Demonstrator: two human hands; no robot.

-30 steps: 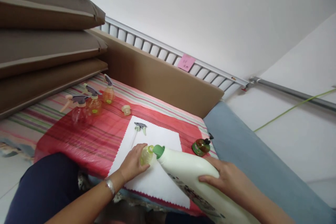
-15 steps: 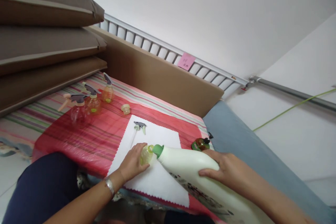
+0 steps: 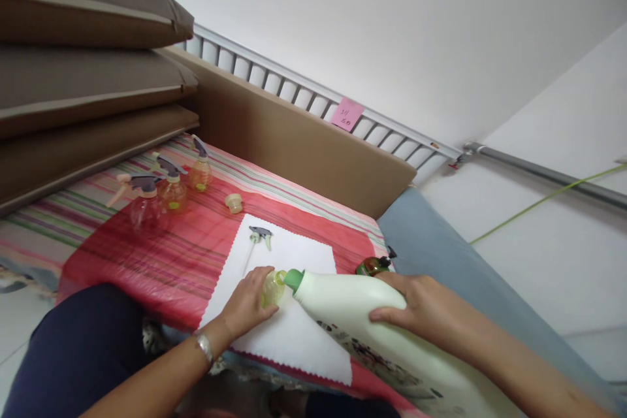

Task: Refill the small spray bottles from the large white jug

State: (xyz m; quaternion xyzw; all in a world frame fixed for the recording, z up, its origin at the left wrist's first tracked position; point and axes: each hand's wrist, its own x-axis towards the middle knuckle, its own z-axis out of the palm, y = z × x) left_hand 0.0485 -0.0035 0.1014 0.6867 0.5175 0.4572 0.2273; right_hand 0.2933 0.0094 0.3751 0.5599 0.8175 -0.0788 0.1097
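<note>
My left hand (image 3: 252, 302) is closed round a small clear yellow spray bottle (image 3: 272, 289) without its top, tilted over a white scallop-edged cloth (image 3: 313, 339). Gripped by my right hand (image 3: 416, 310) is a large pale green jug-like bottle (image 3: 353, 304), tipped so that its green spout (image 3: 294, 279) meets or nearly meets the small bottle's mouth. I cannot make out any liquid passing between them. A grey and green spray trigger head (image 3: 259, 235) with its thin tube lies on the cloth, beyond my left hand.
Several trigger spray bottles (image 3: 172, 192) stand at the left on the red plastic sheet (image 3: 196, 255). Near them lies a small yellowish cap (image 3: 234, 202). An amber pump bottle (image 3: 373, 266) is behind my right hand. Stacked brown cushions (image 3: 93, 85) and a brown board (image 3: 294, 137) border the surface.
Hardly anything differs. Both hands keep their hold on the two bottles, and the view has shifted very slightly.
</note>
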